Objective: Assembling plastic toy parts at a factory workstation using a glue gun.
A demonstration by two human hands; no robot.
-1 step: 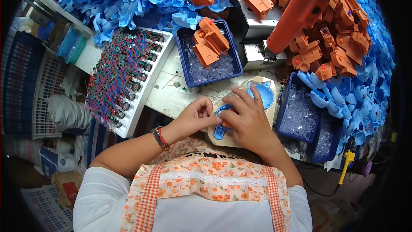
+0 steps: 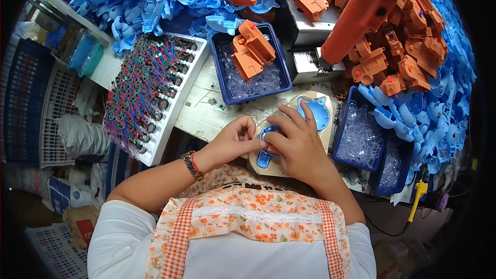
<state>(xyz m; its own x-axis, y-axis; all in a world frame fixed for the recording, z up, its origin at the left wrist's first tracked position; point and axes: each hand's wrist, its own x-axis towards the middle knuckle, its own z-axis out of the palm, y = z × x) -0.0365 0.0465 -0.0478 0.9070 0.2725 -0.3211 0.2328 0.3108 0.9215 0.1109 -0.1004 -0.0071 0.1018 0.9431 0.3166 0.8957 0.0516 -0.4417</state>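
Observation:
A cream holding block lies on the bench in front of me. In its near part sits a light-blue plastic shell half, with an orange plastic housing inside it, mostly covered by my fingers. My right hand bends over this housing, thumb and forefinger on it, other fingers spread above. At the shell's left edge, my left hand has its fingers curled and its thumb tip against the parts; anything small in its pinch is hidden. Another blue shell half rests in the block's far part.
A white foam tray of wired circuit boards with round speakers stands left. Blue bins hold clear plastic pieces, one topped by orange housings. Blue shells and orange housings heap behind. An orange powered driver hangs above the bench.

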